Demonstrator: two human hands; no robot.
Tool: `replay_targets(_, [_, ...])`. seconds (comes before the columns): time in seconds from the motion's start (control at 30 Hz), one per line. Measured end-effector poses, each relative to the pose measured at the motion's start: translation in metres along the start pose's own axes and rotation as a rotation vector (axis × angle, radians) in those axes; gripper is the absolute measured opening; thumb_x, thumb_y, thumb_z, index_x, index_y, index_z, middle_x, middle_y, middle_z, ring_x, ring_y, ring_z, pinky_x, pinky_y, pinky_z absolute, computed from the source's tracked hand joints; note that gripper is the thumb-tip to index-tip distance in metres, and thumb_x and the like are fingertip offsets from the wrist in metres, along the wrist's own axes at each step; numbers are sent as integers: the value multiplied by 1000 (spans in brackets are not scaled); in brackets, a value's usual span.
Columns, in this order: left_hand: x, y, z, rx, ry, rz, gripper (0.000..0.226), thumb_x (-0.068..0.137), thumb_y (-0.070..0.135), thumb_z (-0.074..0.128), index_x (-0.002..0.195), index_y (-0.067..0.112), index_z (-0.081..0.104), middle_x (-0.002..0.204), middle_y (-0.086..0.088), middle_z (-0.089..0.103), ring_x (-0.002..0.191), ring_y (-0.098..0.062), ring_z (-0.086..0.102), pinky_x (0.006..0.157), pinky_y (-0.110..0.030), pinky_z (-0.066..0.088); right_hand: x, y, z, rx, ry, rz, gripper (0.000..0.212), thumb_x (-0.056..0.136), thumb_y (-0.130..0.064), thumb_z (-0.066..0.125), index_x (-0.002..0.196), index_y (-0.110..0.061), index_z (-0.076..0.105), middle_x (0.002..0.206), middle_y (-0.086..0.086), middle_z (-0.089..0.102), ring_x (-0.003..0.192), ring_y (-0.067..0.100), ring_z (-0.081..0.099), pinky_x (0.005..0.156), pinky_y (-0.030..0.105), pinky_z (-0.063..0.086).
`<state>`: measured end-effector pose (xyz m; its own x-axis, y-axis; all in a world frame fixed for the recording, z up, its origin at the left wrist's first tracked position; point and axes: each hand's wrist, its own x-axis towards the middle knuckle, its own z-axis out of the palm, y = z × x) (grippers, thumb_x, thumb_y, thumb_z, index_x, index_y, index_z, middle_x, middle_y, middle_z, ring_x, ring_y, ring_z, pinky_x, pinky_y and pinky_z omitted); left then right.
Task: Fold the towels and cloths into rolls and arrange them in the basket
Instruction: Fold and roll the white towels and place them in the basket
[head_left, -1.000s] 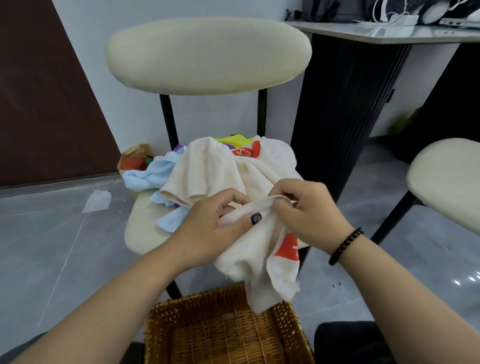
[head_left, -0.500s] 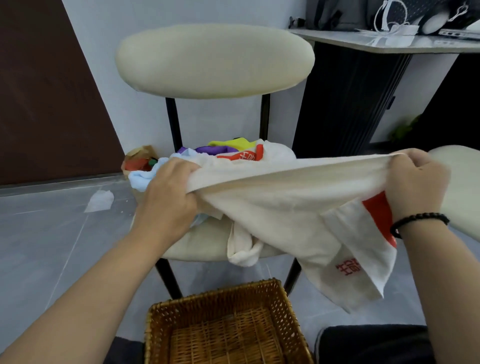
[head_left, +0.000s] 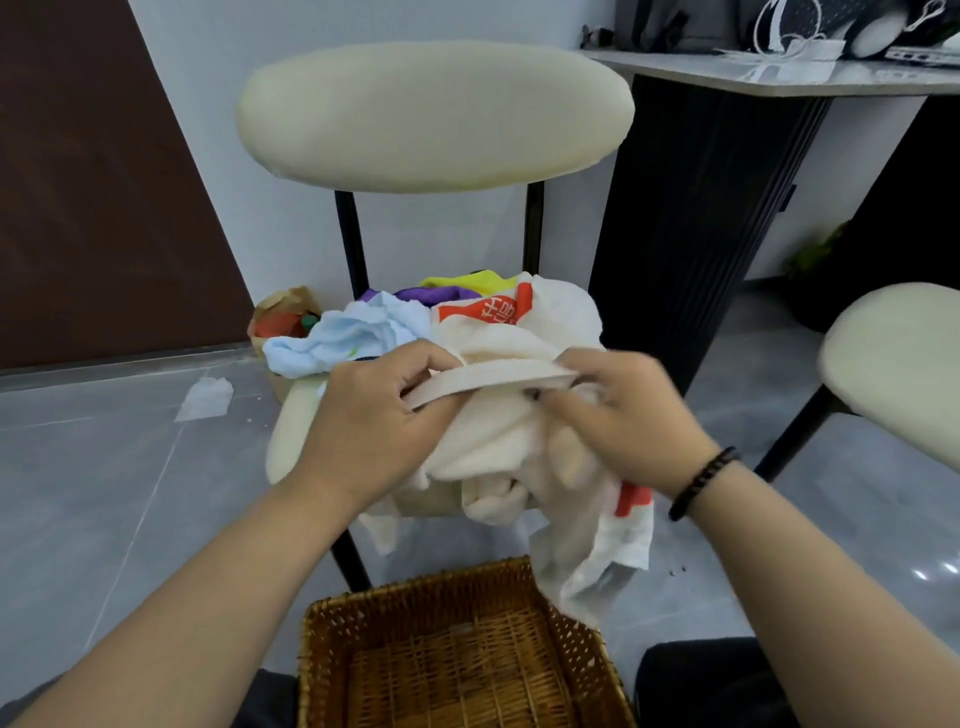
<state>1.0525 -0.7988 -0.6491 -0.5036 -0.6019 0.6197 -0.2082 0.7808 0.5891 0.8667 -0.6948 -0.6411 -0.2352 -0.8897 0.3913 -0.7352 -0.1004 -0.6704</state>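
item: cream towel (head_left: 498, 441), soft woven cotton with a flat hemmed edge and red printed patches; light, limp, no stiffness, likely to sag and unroll if let go. location: held over the front edge of the chair seat (head_left: 291, 431), one tail hanging toward the basket (head_left: 457, 654). hold: my left hand (head_left: 374, 415) and my right hand (head_left: 618, 415) both pinch the hem, stretched taut between them; the hem is the firmest place to take it, i judge. on the seat behind: a crumpled pale blue cloth (head_left: 358, 332), purple and yellow cloths, another cream one. basket: stiff brown wicker, open weave, below the seat, no rolls in it.
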Motion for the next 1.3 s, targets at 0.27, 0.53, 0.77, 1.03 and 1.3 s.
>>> replay_targets(0.27, [6,-23,-20,83,17,-192,27,87,14,65,84,40,61,77,8,67,73,-8,58,64,-13,42,3,22,-60,113,430,258,31,87,-27,64,73,0,64,74,28,59,64,18,50,62,34,43])
replay_targets(0.53, [9,-30,-34,-300,57,-508,19,89,8,65,86,26,69,82,14,73,77,1,64,77,-23,51,-4,29,-80,245,539,484,28,88,-22,60,60,-19,59,51,-3,49,49,10,45,51,22,40])
replay_targets(0.77, [6,2,-45,-848,-78,-716,22,89,17,53,105,11,68,92,-5,75,78,-13,71,63,-22,57,-14,15,-95,585,313,580,23,92,-32,57,86,-14,70,79,1,75,75,16,72,67,31,55])
replay_targets(1.03, [-8,50,-53,-1071,203,-708,32,27,33,77,56,21,74,56,6,67,49,-5,65,41,-17,50,-44,-6,-108,1133,102,426,35,82,-38,52,96,-17,76,106,7,71,100,25,68,77,36,57])
replay_targets(1.3, [-11,26,-36,-820,60,-736,22,97,22,52,90,21,73,84,3,75,78,-11,68,64,-21,54,-39,-9,-75,908,36,778,39,84,-35,61,103,-2,70,106,19,70,97,30,69,85,43,54])
